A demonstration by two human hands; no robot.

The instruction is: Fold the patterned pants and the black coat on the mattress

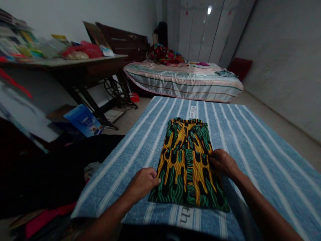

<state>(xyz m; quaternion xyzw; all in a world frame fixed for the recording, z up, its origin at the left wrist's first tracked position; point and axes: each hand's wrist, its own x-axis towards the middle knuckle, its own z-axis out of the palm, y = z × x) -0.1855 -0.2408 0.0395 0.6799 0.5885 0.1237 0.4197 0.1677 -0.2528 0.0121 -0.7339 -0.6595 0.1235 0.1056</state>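
Note:
A folded garment (187, 160) in green, yellow and black print lies on a blue-and-white striped mattress (250, 147). My left hand (144, 182) rests at the garment's left edge with its fingers curled against the cloth. At the right edge my right hand (224, 163) has its fingers pinched on the fabric.
Dark and red clothes (62, 180) are heaped on the floor to the left. A cluttered sewing table (75, 63) stands at the back left, with a blue bag (84, 120) below it. A second mattress (183, 80) with a bundle of cloth lies ahead, before white wardrobes (208, 30).

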